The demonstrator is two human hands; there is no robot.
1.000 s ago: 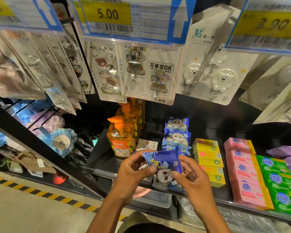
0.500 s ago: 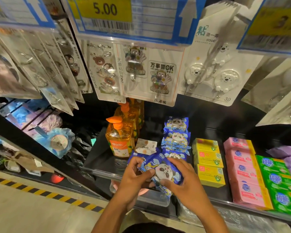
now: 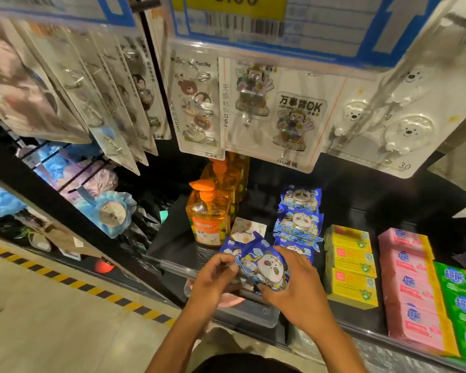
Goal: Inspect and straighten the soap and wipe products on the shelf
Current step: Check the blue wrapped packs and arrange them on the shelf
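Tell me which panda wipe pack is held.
The frontmost pack, gripped by the left hand and right hand; the other packs lie untouched on the shelf behind it.

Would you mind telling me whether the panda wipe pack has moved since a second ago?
Yes: the panda wipe pack has come slightly left, toward the orange soap bottle.

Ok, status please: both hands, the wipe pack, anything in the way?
Left hand pinches panda wipe pack left edge, right hand holds its right side. Pack at shelf front. White box close behind.
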